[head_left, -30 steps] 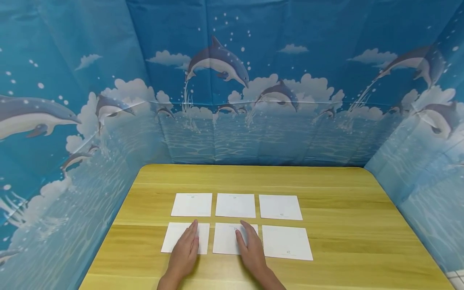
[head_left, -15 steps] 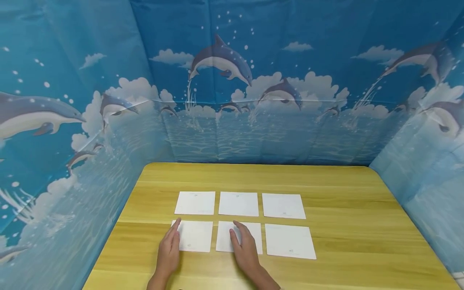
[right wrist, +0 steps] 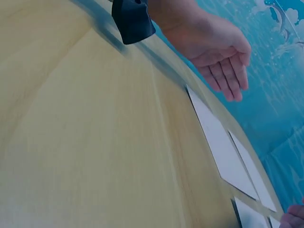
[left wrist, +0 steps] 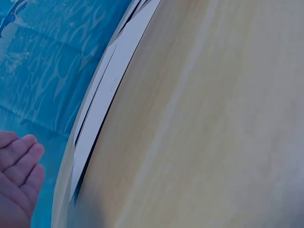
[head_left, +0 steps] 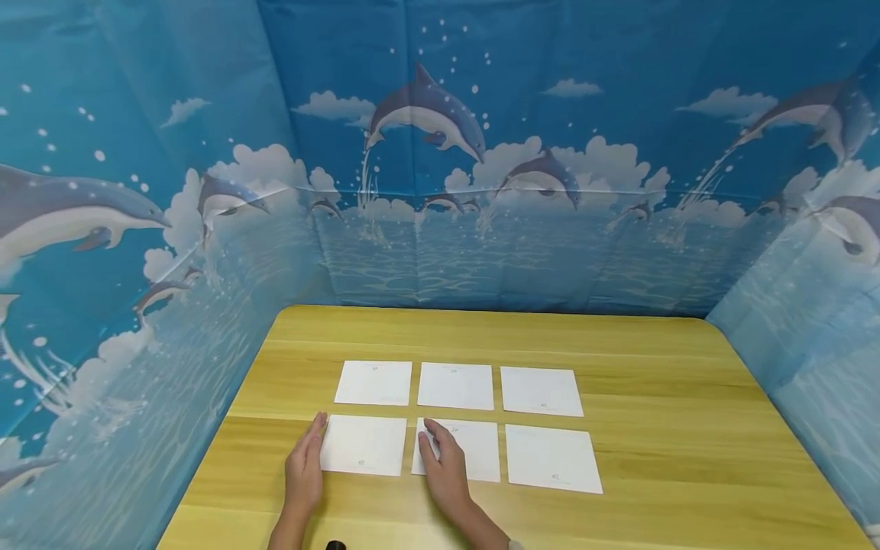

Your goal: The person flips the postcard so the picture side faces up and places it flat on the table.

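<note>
White cards lie on the table in two rows. My left hand [head_left: 304, 466] is at the left edge of the near left card [head_left: 363, 443], its fingers straight and pointing forward. In the left wrist view the left palm [left wrist: 19, 175] shows with nothing in it. Over the left part of the near middle card [head_left: 483, 452] is my right hand [head_left: 445, 470], fingers extended, thumb apart. The head view does not show whether it touches the card. At the corner of the right wrist view, only part of the right hand [right wrist: 294, 216] shows. The near right card [head_left: 553, 460] lies uncovered.
Behind the near row lie a far left card [head_left: 373, 383], a far middle card [head_left: 455, 386] and a far right card [head_left: 541, 392]. The yellow wooden table [head_left: 674, 428] meets a blue dolphin-print curtain [head_left: 481, 252]. A small black object [head_left: 335, 545] shows at the bottom edge.
My left hand has moved left, off the near left card to its edge. My right hand has shifted left over the near middle card. The cards keep their arrangement; the head view has shifted slightly.
</note>
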### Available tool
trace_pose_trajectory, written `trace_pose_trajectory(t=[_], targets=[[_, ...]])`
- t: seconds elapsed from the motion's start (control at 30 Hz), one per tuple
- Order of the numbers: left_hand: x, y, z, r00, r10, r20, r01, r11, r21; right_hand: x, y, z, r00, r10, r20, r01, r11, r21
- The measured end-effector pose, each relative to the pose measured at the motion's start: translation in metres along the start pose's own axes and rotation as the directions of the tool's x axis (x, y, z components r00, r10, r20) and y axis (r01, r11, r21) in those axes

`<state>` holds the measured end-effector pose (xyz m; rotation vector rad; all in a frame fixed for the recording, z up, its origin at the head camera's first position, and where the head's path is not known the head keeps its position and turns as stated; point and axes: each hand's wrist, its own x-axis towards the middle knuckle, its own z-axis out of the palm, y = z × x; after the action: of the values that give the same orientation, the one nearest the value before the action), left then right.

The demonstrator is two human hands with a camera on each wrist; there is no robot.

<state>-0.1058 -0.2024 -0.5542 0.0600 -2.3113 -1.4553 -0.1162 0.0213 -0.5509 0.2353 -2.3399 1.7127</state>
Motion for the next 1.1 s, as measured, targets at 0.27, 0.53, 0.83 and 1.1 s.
trace_pose_trajectory(t=[0.27, 0.53, 0.83, 1.1], targets=[[0.001, -0.007, -0.007, 0.983, -0.182, 0.026, 0.184, 0.981, -0.064, 0.000, -0.007, 0.016, 0.985, 0.074, 0.153, -0.098, 0.984, 0.151], [0.004, -0.004, -0.011, 0.968, -0.231, 0.099, 0.242, 0.964, -0.111, 0.002, -0.009, 0.024, 0.964, 0.170, 0.206, -0.206, 0.964, 0.167], [0.011, -0.007, -0.013, 0.948, -0.275, 0.160, 0.284, 0.958, -0.036, 0.005, -0.010, 0.026, 0.963, 0.194, 0.187, -0.228, 0.957, 0.182], [0.015, -0.004, -0.010, 0.935, -0.288, 0.207, 0.302, 0.952, -0.038, 0.006, -0.011, 0.028, 0.961, 0.208, 0.180, -0.242, 0.951, 0.191]])
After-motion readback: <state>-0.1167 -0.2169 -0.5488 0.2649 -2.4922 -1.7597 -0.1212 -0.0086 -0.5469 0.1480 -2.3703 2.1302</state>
